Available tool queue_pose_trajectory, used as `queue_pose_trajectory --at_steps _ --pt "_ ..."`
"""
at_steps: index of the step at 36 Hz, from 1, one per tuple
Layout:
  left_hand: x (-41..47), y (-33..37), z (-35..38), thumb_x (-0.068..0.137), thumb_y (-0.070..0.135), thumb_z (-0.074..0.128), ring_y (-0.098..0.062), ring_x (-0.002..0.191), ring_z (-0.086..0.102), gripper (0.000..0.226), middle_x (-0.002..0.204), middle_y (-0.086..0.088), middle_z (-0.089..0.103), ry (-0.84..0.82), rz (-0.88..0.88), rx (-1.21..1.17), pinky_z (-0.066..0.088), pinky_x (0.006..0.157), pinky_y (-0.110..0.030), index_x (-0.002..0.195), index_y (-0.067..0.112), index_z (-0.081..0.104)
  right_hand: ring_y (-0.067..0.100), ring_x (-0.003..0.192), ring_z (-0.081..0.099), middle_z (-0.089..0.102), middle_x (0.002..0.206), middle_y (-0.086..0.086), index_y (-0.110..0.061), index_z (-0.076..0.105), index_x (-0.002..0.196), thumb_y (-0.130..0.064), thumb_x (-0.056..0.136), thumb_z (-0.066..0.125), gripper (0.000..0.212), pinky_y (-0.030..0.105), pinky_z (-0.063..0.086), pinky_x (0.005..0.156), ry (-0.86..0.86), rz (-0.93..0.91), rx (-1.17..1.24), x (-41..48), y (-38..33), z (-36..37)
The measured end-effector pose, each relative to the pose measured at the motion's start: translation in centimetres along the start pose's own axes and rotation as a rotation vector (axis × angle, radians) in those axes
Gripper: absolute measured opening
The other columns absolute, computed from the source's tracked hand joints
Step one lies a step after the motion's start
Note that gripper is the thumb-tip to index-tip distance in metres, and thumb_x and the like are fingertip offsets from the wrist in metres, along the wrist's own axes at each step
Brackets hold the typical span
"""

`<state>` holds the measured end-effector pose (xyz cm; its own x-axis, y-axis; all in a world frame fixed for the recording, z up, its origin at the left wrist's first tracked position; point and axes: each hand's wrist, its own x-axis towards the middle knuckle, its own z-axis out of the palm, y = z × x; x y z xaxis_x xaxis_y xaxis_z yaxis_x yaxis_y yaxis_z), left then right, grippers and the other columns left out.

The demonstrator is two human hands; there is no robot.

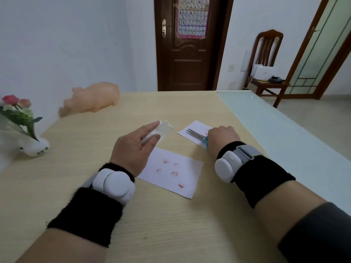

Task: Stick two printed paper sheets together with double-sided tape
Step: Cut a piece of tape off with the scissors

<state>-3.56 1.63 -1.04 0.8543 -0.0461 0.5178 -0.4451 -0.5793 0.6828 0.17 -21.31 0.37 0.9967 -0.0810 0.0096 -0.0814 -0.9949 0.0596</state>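
Left hand (133, 149), grip pinching a white tape roll (164, 130); right hand (222, 138), grip curled round scissors (194, 134) above the far sheet (199, 125) at one o'clock; near sheet (176, 175) flat on the table (171, 224)

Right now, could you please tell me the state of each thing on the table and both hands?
left hand: pinches the white tape.
white tape: held, blurred.
right hand: grips the scissors' handles.
scissors: blades slightly open, over the far sheet.
far sheet: flat, partly under the scissors.
near sheet: flat, lying apart, not yet joined.
door: shut.
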Motion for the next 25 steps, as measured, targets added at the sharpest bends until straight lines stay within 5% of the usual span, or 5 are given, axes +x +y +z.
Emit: queue_pose_trajectory --at_steps 3,9,14,19,25 --pt "0.1 0.1 0.0 0.083 0.039 0.054 0.015 0.099 0.048 0.039 0.108 0.031 0.054 -0.006 -0.009 -0.013 0.031 0.081 0.006 0.121 0.036 0.059 0.027 0.083 0.037 0.048 0.08 0.004 -0.013 0.038 0.07 -0.015 0.086 0.043 0.016 0.031 0.036 0.071 -0.009 0.001 -0.016 -0.3 0.0 -0.3" --pt "0.0 0.2 -0.1 0.083 0.038 0.054 0.015 0.098 0.049 0.039 0.107 0.032 0.054 -0.008 -0.004 -0.021 0.032 0.08 0.005 0.121 0.035 0.059 0.027 0.077 0.045 0.057 0.091 0.008 -0.01 0.046 0.1 -0.011 0.088 0.044 0.013 0.031 0.036 0.066 0.086 -0.056 0.058 -1.8 -0.3 -0.5" --pt "0.0 0.6 -0.4 0.08 0.041 0.052 0.023 0.092 0.05 0.04 0.104 0.035 0.054 -0.018 -0.007 -0.054 0.032 0.08 0.005 0.12 0.039 0.058 0.024 0.09 0.056 0.064 0.105 0.003 -0.018 0.052 0.121 -0.019 0.09 0.052 0.031 0.026 0.039 0.072 0.195 -0.05 0.528 -2.7 0.1 0.1" --pt "0.2 1.9 -1.4 0.08 0.04 0.054 0.004 0.079 0.064 0.033 0.102 0.028 0.063 -0.053 -0.025 -0.127 0.044 0.078 -0.007 0.111 0.051 0.055 0.0 0.059 0.053 0.064 0.065 -0.015 -0.026 0.068 0.096 -0.012 0.078 0.068 0.022 0.014 0.039 0.059 0.174 -0.181 0.964 -4.8 0.0 -0.8" --pt "0.5 4.3 -3.2 0.089 0.01 0.06 0.01 0.071 0.062 0.032 0.097 0.017 0.064 -0.092 0.016 -0.305 0.045 0.063 -0.005 0.114 0.029 0.058 0.021 0.05 0.044 0.07 0.068 0.007 -0.016 0.064 0.082 -0.009 0.075 0.071 0.013 0.025 0.035 0.046 -0.056 -0.302 1.437 -7.3 -0.3 -2.0"
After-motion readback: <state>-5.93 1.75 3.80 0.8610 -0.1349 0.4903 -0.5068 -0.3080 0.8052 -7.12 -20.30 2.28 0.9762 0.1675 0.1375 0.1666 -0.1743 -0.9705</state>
